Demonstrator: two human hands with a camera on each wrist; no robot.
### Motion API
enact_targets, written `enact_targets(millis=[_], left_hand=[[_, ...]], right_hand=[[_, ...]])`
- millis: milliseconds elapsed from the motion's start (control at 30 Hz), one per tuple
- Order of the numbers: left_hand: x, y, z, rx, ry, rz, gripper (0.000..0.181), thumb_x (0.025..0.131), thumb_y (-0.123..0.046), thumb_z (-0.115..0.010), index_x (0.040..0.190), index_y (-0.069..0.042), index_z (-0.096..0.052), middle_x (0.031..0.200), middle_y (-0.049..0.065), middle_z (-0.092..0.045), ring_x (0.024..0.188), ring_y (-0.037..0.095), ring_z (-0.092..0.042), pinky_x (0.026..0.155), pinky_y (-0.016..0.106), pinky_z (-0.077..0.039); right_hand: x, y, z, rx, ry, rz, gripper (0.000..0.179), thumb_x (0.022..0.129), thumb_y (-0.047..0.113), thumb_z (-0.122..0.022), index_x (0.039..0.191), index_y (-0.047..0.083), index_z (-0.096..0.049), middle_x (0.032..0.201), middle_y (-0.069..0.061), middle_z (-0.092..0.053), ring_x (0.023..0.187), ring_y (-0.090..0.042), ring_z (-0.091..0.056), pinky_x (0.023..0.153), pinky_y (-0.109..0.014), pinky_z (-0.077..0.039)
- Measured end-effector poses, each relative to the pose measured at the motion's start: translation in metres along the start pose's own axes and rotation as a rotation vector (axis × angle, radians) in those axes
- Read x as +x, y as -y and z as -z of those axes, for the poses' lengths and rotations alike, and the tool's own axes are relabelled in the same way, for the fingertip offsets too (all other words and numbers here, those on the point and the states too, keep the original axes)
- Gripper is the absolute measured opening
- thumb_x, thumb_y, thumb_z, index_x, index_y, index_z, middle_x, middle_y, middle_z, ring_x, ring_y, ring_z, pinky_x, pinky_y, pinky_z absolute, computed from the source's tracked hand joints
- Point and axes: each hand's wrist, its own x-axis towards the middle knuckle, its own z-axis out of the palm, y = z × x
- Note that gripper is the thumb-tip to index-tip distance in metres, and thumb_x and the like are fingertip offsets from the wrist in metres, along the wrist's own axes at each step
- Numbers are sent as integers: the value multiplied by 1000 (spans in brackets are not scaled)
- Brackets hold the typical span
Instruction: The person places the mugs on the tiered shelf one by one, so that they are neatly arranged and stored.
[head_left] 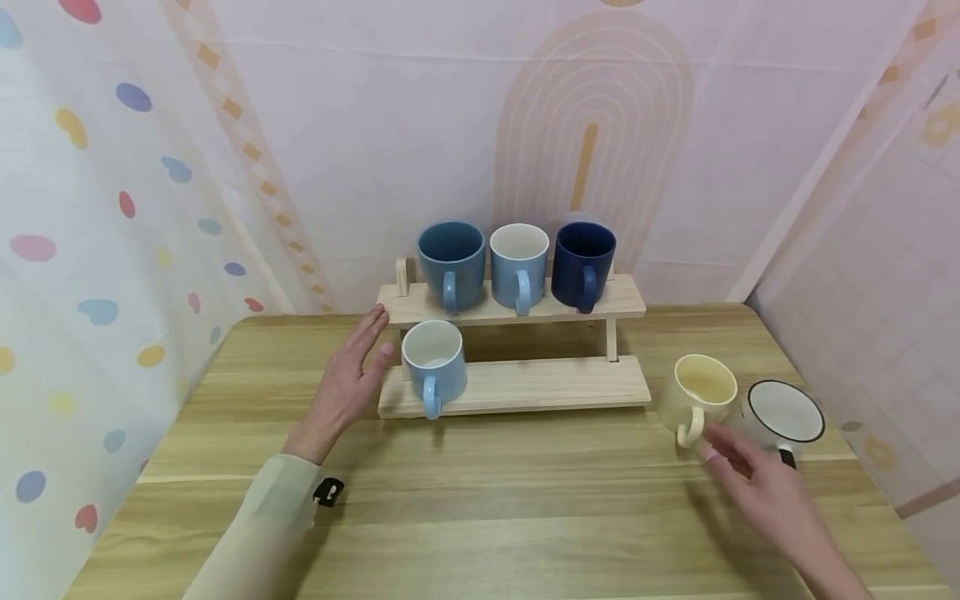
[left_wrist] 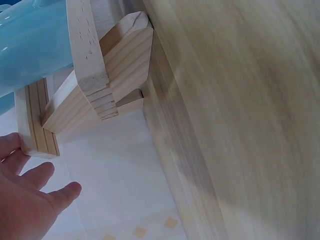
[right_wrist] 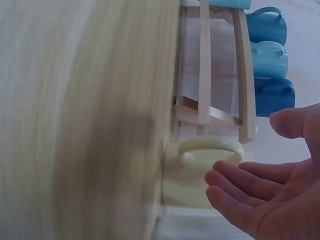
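My left hand point(head_left: 347, 387) has its fingers extended, with the fingertips at the left end of the two-tier wooden rack point(head_left: 517, 383). The left wrist view shows the fingers point(left_wrist: 37, 177) spread, some touching the end of the upper board. On the lower board stands a light blue mug point(head_left: 433, 367), close to that hand. My right hand point(head_left: 765, 483) hovers beside the handle of a pale yellow mug point(head_left: 693, 400) on the table. In the right wrist view the thumb stands apart from the fingers, which overlap the mug from the camera's angle; contact cannot be told.
Three mugs stand on the rack's upper board: a teal one point(head_left: 452, 262), a light blue one with white inside point(head_left: 519, 267) and a dark blue one point(head_left: 583, 265). A white mug with a black rim point(head_left: 783, 412) stands right of the yellow mug. Patterned curtains point(head_left: 360, 150) hang behind.
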Motion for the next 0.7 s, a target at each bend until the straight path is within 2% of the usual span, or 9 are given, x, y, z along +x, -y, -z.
enact_targets(millis=[200, 333, 367, 467, 567, 633, 700], left_hand=[[0, 0, 0, 7, -1, 2, 58, 110, -35, -42, 158, -1, -40, 168, 11, -30, 154, 36, -27, 122, 58, -24], [0, 1, 0, 6, -1, 4, 58, 110, -34, -42, 157, -2, -40, 168, 11, -30, 154, 36, -27, 122, 58, -24], [0, 1, 0, 4, -1, 3, 58, 110, -34, -43, 157, -1, -40, 168, 11, -30, 154, 36, -27, 122, 58, -25], [0, 1, 0, 1, -4, 4, 57, 110, -34, -43, 157, -2, -41, 168, 10, -31, 154, 36, -28, 122, 58, -25], [0, 1, 0, 1, -6, 6, 57, 110, -34, -43, 157, -2, -41, 168, 10, -31, 154, 36, -28, 122, 58, -25], [0, 1, 0, 1, -6, 7, 57, 110, -34, -44, 157, -2, -41, 168, 10, -31, 153, 36, -28, 122, 59, -25], [0, 2, 0, 2, -8, 6, 57, 110, -34, -44, 157, -2, -41, 168, 10, -31, 153, 36, -28, 121, 59, -25]], right_hand=[[5, -2, -11, 92, 37, -43, 44, 107, 20, -60, 138, -11, -57, 124, -29, -69, 107, -7, -66, 83, -3, -45], [9, -5, -13, 122, 85, -133, 49, 110, 28, -53, 140, -10, -56, 129, -30, -66, 117, -26, -65, 84, -5, -43], [11, -5, -13, 149, 102, -160, 50, 111, 30, -51, 141, -10, -55, 131, -29, -65, 119, -27, -64, 84, -6, -43], [15, -7, -14, 326, 141, -238, 58, 112, 35, -47, 144, -13, -49, 138, -28, -61, 118, -11, -63, 89, -8, -46], [19, -9, -17, 564, 154, -291, 63, 112, 36, -46, 145, -18, -42, 136, -16, -66, 112, 7, -61, 94, -11, -48], [21, -11, -20, 697, 145, -291, 61, 112, 34, -46, 142, -20, -43, 129, -7, -71, 112, 7, -63, 96, -14, -50], [22, -12, -23, 766, 135, -288, 59, 112, 34, -47, 139, -18, -45, 119, 5, -74, 111, 4, -65, 96, -15, -51]])
